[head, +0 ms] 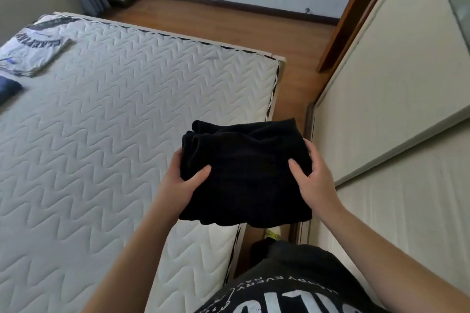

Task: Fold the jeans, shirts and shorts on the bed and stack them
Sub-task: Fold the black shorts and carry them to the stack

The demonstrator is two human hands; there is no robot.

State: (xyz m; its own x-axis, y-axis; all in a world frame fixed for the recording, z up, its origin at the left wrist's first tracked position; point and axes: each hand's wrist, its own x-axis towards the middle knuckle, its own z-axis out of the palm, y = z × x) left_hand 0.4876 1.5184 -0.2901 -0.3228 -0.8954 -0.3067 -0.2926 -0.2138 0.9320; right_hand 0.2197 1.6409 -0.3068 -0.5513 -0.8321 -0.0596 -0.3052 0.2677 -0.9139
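Head view: both hands carry a folded black garment (244, 173) above the near right edge of the bed (127, 122); whether it is shorts or jeans I cannot tell. The left hand (181, 183) and right hand (312, 180) each clamp a side, thumb on top, fingers curled beneath. A folded white shirt (33, 48) lies at the far left corner, a dark blue item (7, 89) just beside it. This fold looks done; stacking it there remains.

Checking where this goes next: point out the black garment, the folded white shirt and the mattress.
black garment (249, 175), head view, middle of its top fold
white shirt (33, 51), head view, printed front
mattress (122, 114), head view, bare quilted top
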